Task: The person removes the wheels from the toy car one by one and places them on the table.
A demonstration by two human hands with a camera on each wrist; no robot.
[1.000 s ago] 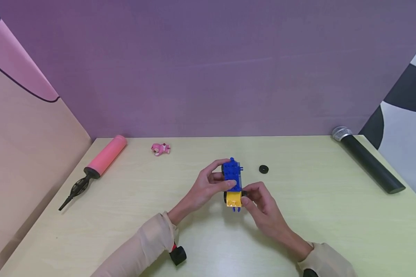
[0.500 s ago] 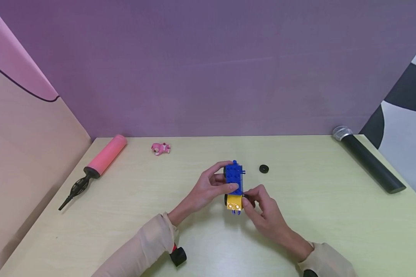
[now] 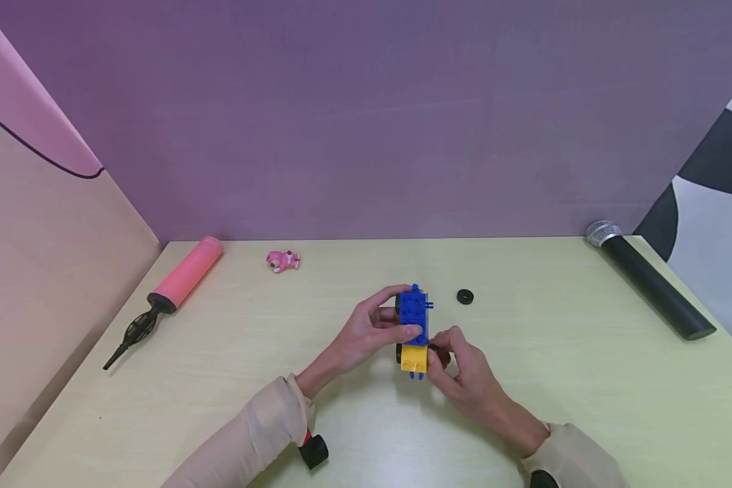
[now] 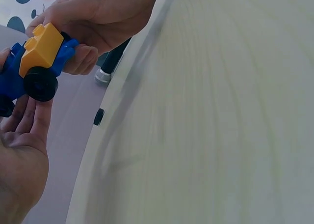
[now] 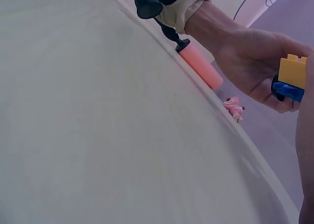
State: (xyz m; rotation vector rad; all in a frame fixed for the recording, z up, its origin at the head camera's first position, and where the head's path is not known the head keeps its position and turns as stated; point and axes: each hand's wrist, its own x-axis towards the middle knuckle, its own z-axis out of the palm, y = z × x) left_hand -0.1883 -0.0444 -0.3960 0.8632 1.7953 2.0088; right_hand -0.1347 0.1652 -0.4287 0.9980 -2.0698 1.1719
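A toy car (image 3: 414,358) of blue and yellow building blocks is held up above the table. My left hand (image 3: 366,335) grips its blue body from the left, thumb across the top. At the yellow end, my right hand (image 3: 472,379) pinches a small black wheel (image 3: 433,348) against the car's right side. A bare blue peg (image 3: 430,305) sticks out farther up that same side. Black wheels sit on the left side, one of them (image 4: 40,84) plain in the left wrist view. Beyond the car, a loose black wheel (image 3: 465,297) lies on the table.
At the table's (image 3: 219,420) left lies a pink balloon pump (image 3: 189,274) with a black nozzle. A small pink bear figure (image 3: 283,261) is at the back. A black microphone (image 3: 653,285) lies far right. Purple backdrop (image 3: 366,122) rises behind the table.
Both hands have shifted slightly toward me and to the right with the car. More of the pinched wheel's side shows between the right fingers. The loose wheel stays put.
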